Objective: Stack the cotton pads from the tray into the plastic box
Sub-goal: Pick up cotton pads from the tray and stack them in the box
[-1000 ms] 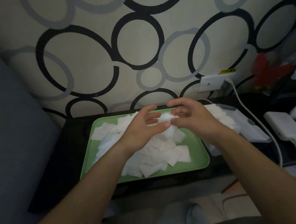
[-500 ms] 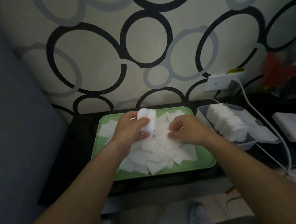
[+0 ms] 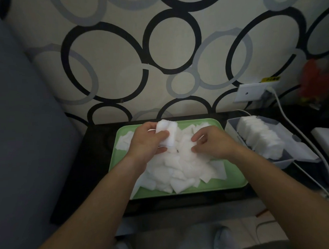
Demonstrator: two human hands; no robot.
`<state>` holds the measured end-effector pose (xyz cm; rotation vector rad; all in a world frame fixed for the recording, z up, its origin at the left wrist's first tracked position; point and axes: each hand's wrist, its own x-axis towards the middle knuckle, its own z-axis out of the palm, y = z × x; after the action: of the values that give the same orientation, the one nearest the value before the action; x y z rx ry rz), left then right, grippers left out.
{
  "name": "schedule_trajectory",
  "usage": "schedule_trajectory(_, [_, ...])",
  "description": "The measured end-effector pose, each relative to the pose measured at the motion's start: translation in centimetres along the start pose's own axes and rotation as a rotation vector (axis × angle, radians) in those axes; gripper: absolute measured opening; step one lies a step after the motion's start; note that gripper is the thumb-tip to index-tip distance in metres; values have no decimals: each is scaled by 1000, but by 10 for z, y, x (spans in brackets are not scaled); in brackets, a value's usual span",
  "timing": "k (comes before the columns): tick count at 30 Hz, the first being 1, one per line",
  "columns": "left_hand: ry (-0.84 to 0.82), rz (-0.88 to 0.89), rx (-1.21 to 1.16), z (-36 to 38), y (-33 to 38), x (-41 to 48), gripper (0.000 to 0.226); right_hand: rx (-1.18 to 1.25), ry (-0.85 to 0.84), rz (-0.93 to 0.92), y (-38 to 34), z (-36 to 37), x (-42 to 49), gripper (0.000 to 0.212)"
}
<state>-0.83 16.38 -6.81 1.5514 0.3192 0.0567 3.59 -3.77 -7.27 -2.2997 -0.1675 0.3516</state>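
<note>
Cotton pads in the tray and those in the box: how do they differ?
The tray pads lie in a loose, jumbled heap; the box pads stand packed in one neat row. Tray pads point every way; box pads are aligned. Both are white.

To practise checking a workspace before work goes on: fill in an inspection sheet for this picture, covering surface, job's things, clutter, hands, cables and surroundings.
Surface: dark table, carrying tray and box.
Job's things: green tray heaped with loose pads; plastic box to its right, lid open, holding a row of pads.
Clutter: white device; blurred red thing.
Hands: left hand grips a small stack of pads above the tray; right hand on the loose pads, fingers curled, pinch unclear.
Cables: white cable runs from the wall socket past the box.
Surroundings: ringed wallpaper; grey cushion at left.
</note>
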Motion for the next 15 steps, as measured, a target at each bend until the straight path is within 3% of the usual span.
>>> schedule_trajectory(7, [-12, -5, 21, -3, -3, 1, 18, 468, -54, 28, 2, -14, -6, 27])
schedule_trajectory(12, [-52, -52, 37, 3, -5, -2, 24, 862, -171, -87, -7, -14, -9, 36])
schedule_trajectory(15, [-128, -76, 37, 10, -4, -6, 21, 975, -193, -136, -15, -9, -11, 37])
